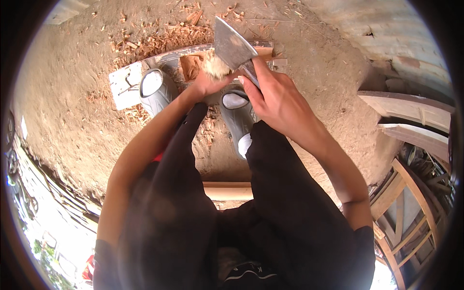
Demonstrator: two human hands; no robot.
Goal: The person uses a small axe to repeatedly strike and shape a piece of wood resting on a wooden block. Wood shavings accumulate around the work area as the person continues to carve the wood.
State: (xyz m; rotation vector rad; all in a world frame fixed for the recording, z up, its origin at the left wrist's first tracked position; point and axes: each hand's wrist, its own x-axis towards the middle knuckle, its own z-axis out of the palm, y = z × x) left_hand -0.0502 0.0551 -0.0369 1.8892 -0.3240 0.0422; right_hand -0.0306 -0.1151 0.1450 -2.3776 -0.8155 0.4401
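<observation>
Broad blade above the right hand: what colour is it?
The blade is a dull silvery grey, best seen in the head view.

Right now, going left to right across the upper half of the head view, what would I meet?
A pale board, the left grey shoe, the person's left hand, their right hand, then a curved wooden piece.
</observation>
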